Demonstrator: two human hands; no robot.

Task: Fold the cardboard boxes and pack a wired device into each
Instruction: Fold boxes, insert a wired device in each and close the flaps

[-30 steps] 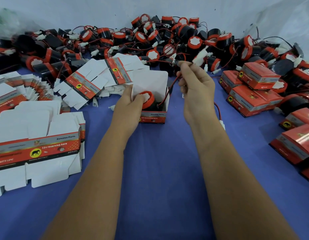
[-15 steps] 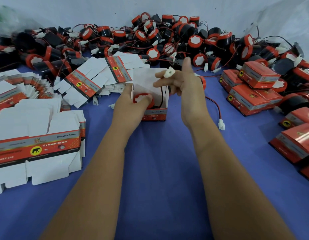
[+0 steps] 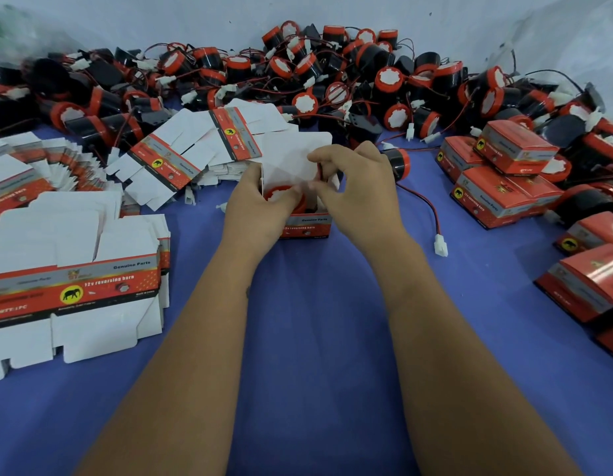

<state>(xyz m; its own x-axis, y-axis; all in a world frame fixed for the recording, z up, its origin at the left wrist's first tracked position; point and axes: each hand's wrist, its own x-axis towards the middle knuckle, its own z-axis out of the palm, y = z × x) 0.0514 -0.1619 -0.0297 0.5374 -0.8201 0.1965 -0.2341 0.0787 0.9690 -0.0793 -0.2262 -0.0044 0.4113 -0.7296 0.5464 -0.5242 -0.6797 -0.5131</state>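
- Right hand (image 3: 360,194) over the open box (image 3: 306,226), thumb and fingers pinched on a bit of red wire (image 3: 319,170) at the box's top edge; pinch is blurred, but fingers are closed on it.
- Left hand (image 3: 255,207) wraps the box's left side, thumb pressing down on the reversing horn (image 3: 281,195) inside; closed around box and horn.
- Horn sits in the box, red rim and white face up, partly hidden by fingers.
- Box stands on the blue table (image 3: 315,321), white lid flap (image 3: 296,152) raised behind the hands, printed front facing the camera.
- Loose horn (image 3: 396,163) just right of the right hand, its red-black lead and white connector (image 3: 440,245) trailing on the table.
- Flat box blanks (image 3: 74,290) stacked at left, more fanned out (image 3: 181,159) behind the left hand.
- Closed red boxes (image 3: 504,180) piled at right.
- Heap of unpacked horns (image 3: 332,77) with tangled wires along the back, against a pale wall.
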